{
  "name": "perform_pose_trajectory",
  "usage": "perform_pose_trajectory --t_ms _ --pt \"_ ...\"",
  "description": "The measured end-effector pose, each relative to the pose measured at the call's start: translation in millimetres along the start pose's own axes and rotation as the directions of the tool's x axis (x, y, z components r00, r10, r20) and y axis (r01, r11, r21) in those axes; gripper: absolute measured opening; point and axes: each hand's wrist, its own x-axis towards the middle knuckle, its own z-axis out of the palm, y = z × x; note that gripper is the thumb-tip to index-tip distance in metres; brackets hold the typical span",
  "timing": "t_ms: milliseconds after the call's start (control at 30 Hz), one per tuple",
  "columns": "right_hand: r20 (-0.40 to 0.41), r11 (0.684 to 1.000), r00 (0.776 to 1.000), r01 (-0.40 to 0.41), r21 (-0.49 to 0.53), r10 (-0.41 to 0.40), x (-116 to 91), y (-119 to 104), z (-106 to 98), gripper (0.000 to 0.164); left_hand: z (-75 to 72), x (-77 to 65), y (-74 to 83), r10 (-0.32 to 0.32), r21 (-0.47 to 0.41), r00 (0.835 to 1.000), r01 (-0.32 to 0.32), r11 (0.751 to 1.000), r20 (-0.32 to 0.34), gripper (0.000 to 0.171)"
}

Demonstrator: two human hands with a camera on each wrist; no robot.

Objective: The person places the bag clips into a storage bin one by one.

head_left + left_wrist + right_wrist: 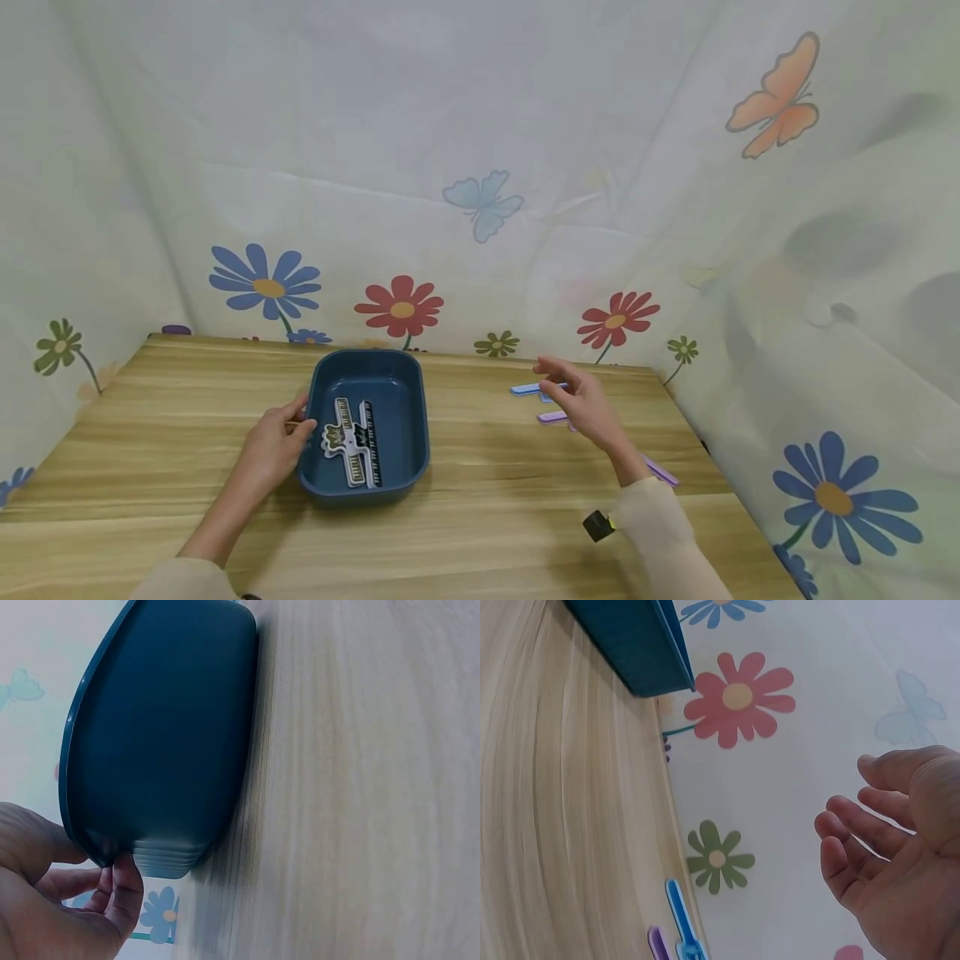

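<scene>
My left hand grips the left rim of a dark blue plastic tub standing on the table. In the left wrist view its thumb and fingers pinch the tub's rim at one corner. Inside the tub lie two flat strip-shaped pieces side by side, one gold and white, one black and white; their kind is unclear. My right hand hovers with nothing in it, fingers loosely bent. Beneath and beyond it lie a light blue strip piece and a purple strip piece, both partly hidden by the hand.
Another purple strip lies by the right forearm, partly covered by it. A wood-grain table carries everything. Behind and to the sides hangs a pale curtain printed with flowers and butterflies. A small black object is at the right sleeve.
</scene>
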Motion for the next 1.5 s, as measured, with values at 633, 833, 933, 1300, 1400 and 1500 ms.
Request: perform_pose_trajectory --t_ms 633,833,933,1300,1400,1500 --pt "-0.103 0.998 0.994 -0.037 -0.051 0.031 -31 23 -43 0.039 0.8 1.1 1.2 0.001 0.007 1.000 -0.001 1.000 0.004 0.052" --pt "-0.129 0.998 0.991 -0.029 -0.053 0.022 -39 26 -52 0.038 0.6 0.2 1.8 0.005 -0.003 1.000 -0.005 1.000 0.000 0.052" --pt "-0.130 0.997 0.991 -0.028 -0.067 0.019 -41 30 -56 0.037 0.5 -0.3 1.6 0.002 -0.007 1.000 -0.002 1.000 -0.001 0.051" --pt "-0.140 0.984 0.983 -0.138 -0.115 0.121 -54 36 -75 0.040 0.6 0.4 0.3 0.000 -0.005 1.000 0.000 1.000 -0.006 0.051" --pt "-0.137 0.978 0.981 -0.153 -0.140 0.134 -58 38 -80 0.040 0.1 0.3 0.4 -0.007 -0.004 1.000 0.007 1.000 -0.004 0.052" --pt "-0.141 0.972 0.979 -0.167 -0.163 0.145 -62 40 -84 0.040 -0.1 0.1 0.4 -0.006 -0.006 1.000 0.006 1.000 -0.004 0.052"
